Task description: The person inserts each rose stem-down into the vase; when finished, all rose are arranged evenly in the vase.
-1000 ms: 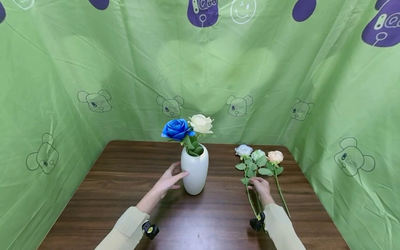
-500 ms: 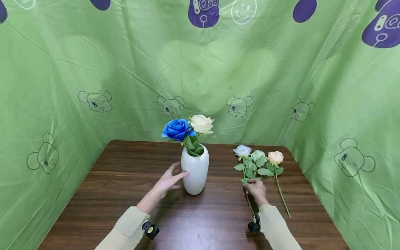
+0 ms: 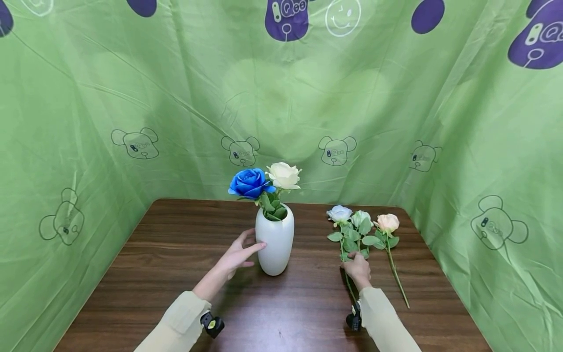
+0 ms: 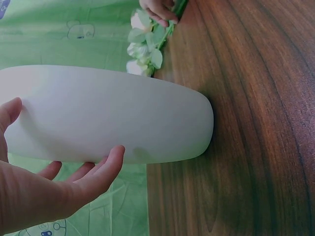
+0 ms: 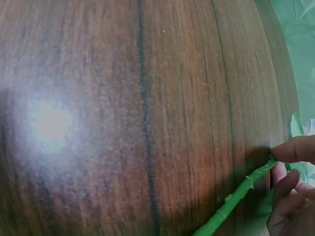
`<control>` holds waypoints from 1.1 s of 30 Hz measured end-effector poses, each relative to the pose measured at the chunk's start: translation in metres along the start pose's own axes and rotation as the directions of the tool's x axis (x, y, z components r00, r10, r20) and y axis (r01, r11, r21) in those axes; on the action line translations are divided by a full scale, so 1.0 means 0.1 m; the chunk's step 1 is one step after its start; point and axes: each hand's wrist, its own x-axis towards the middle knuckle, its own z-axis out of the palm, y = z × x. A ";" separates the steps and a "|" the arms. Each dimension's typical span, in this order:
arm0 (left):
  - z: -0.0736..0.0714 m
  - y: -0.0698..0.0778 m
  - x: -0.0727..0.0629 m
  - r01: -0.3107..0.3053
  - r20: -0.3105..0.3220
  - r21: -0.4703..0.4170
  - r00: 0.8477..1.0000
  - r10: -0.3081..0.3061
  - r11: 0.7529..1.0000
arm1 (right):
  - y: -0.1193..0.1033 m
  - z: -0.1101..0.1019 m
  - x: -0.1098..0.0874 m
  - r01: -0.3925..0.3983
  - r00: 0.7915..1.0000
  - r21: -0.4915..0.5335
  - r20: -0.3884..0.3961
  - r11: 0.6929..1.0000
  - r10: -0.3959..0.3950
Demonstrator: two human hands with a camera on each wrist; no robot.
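Note:
A white vase point(image 3: 274, 244) stands upright on the table, holding a blue rose point(image 3: 249, 184) and a cream rose point(image 3: 283, 175). My left hand point(image 3: 237, 255) touches its left side, thumb tip on the front and fingers loosely spread, as the left wrist view also shows. To the right, my right hand point(image 3: 357, 270) pinches the green stem point(image 5: 236, 196) of what looks like the pale lilac rose point(image 3: 339, 213) between thumb and fingers. A greenish-white rose point(image 3: 360, 219) lies close beside it, its lower stem hidden by the hand.
A peach rose point(image 3: 387, 223) lies on the brown wooden table point(image 3: 176, 244), right of my right hand. Green printed fabric point(image 3: 281, 98) hangs behind the table and along both sides.
My right hand has moved slightly left and taken hold of the stem. The pale lilac and greenish-white roses have shifted a little left. The left hand and vase stay put.

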 end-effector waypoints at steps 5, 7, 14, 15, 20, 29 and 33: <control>0.00 -0.01 0.00 -0.003 -0.009 0.007 1.000 0.004 1.000 | 0.01 0.03 0.01 0.023 1.000 0.086 0.009 0.996 -0.023; 0.00 -0.01 0.00 -0.002 -0.009 0.005 1.000 0.002 1.000 | 0.02 0.04 0.02 0.032 0.998 0.195 0.041 0.980 -0.041; 0.00 0.01 -0.01 0.006 -0.005 0.005 1.000 -0.006 1.000 | -0.01 0.00 0.03 -0.023 0.982 0.553 0.169 0.833 -0.085; 0.00 0.01 -0.01 0.004 -0.006 0.005 1.000 -0.004 1.000 | -0.02 -0.02 0.03 -0.021 0.980 0.575 0.175 0.818 -0.098; 0.01 0.00 -0.01 0.002 -0.001 0.002 1.000 -0.002 1.000 | -0.05 -0.09 0.03 0.006 0.965 0.641 0.198 0.767 -0.174; 0.01 0.05 -0.04 -0.003 0.007 -0.008 1.000 0.003 1.000 | -0.13 -0.18 0.04 0.035 0.942 0.717 0.209 0.696 -0.262; 0.03 0.17 -0.13 -0.002 0.016 -0.005 1.000 0.002 1.000 | -0.19 -0.19 0.04 0.090 0.930 0.733 0.180 0.675 -0.320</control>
